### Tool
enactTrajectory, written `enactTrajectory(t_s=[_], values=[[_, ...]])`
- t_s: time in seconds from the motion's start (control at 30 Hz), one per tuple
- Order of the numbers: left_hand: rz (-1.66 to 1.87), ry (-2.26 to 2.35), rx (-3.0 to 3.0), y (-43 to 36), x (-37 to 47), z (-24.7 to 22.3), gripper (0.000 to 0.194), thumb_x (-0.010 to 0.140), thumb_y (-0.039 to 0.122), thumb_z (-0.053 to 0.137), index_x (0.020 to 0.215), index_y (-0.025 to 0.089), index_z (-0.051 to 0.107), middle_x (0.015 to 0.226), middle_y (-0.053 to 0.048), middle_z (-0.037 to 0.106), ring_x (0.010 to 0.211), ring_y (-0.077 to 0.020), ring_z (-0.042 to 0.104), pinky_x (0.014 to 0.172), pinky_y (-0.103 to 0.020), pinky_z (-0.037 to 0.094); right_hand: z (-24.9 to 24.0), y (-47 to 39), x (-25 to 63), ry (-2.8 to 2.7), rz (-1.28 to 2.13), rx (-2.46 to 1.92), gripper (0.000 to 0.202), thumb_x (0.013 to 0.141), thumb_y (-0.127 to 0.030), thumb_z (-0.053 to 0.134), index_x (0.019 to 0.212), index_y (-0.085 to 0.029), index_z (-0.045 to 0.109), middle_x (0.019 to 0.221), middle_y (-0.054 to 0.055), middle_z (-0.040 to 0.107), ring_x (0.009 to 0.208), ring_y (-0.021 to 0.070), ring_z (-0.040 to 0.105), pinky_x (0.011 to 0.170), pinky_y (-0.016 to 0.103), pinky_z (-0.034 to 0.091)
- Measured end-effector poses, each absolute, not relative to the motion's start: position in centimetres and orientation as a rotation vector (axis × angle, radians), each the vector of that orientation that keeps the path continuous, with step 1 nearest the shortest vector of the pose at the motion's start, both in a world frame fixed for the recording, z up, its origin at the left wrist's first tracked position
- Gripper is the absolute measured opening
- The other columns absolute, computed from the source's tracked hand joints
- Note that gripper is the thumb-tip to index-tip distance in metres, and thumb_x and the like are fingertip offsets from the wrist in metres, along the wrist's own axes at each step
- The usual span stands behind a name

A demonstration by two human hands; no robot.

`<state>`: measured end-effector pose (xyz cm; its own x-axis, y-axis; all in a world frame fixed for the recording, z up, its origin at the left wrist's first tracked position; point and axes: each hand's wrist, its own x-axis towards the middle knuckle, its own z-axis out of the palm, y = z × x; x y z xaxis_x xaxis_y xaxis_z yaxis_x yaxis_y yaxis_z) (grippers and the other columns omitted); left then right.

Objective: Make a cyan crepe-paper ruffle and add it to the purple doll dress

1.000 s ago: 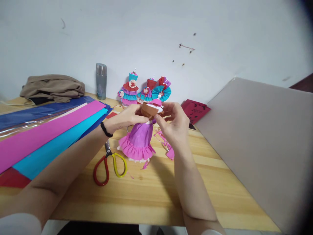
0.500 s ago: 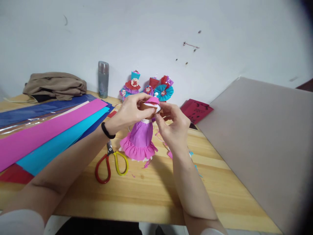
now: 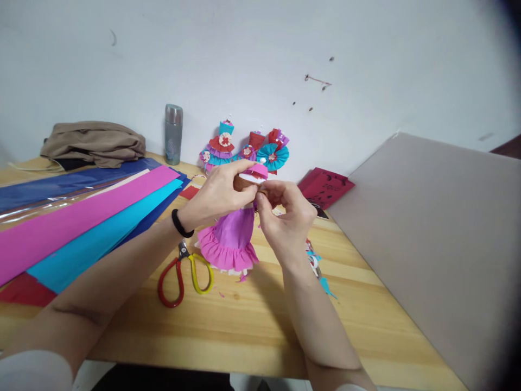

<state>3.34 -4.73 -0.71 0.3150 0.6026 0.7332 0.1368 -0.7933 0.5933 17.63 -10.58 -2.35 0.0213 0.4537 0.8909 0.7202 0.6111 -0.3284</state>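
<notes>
Right hand [image 3: 291, 217] went from spread fingers a second ago to a tight pinch, thumb and forefinger clamped on the right end of the brown paper band [image 3: 243, 183]. Left hand [image 3: 222, 190] had its fingers closed around the band's other side, hiding most of it. So the band was held from both sides, probably being tightened. The pink-and-purple paper doll dress with ruffled hem [image 3: 236, 233] stood on the wooden table [image 3: 244, 331], right of the red-and-yellow-handled scissors [image 3: 184, 251].
</notes>
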Motion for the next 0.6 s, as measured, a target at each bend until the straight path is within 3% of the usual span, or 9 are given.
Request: enactTrajectory(t_s=[0.33,0.47,0.6], values=[[1.394,0.581,1.968,-5.1,3.2,-0.2,0.011,0.078,0.019,0.062,0.085,0.016,0.069,0.075,-0.001,0.067,0.069,-0.0144,0.063,0.057,-0.022,0.049,-2.0,-10.3,18.1,-1.502,0.172,-0.934,0.004,0.081,-0.019,0.066,0.084,-0.021,0.064,0.069,-0.003,0.065,0.058,0.0114,0.06,0.053,0.026,0.049],[1.361,0.531,1.933,-5.1,3.2,-0.2,0.011,0.078,0.019,0.061,0.086,0.014,0.068,0.074,-0.001,0.067,0.067,-0.0128,0.063,0.057,-0.022,0.049,-1.6,-10.4,18.7,-1.667,-0.014,-0.922,0.013,0.079,-0.012,0.063,0.087,-0.022,0.064,0.073,-0.003,0.059,0.062,0.0112,0.056,0.056,0.027,0.047],[1.374,0.557,1.924,-5.1,3.3,-0.2,0.012,0.078,0.018,0.061,0.087,0.014,0.069,0.076,-0.002,0.067,0.067,-0.0129,0.062,0.058,-0.022,0.05,-1.0,-10.4,19.2,-1.785,-0.318,-0.93,0.014,0.076,-0.007,0.061,0.073,-0.021,0.059,0.071,-0.003,0.048,0.061,0.0107,0.047,0.056,0.028,0.042]])
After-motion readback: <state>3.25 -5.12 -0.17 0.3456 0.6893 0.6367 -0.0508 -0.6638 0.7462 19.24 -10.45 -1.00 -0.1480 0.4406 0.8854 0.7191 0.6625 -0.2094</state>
